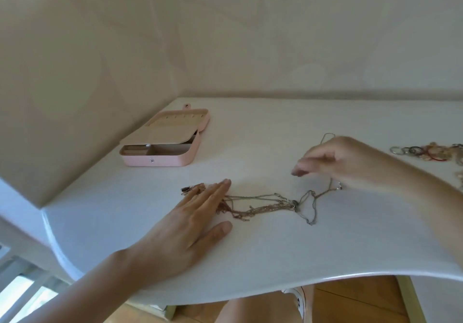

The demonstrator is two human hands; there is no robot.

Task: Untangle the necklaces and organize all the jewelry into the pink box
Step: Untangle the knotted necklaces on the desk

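Your necklaces [265, 206] lie in one knotted strand on the worktop [275, 260], to the right of the box [162, 142] and nearer to you than it. None of them is free yet, so the step in hand is, by my reading, the untangling itself.

To do it well, use the left hand [190, 222] as an anchor on the end of the strand nearest the box and let the right hand [343, 162] tease out one chain at a time. Draw gently along the worktop, away from the box. A hard pull is likely to tighten the knot where the chains bunch, about mid-strand. Loosen that bunch first, then follow a single chain out to its clasp.

Your left hand is flat, palm down, fingers straight and close together, thumb spread wide. Its fingertips press on the strand's end. The forearm comes in low from the near edge.

Your right hand hovers over the strand's far end, further from the box, wrist raised and fingers reaching back toward the box. It is blurred. A chain runs in under the palm, but I cannot tell whether you are pinching it.

The box stands open. Rings [411, 150] wait far to its right.
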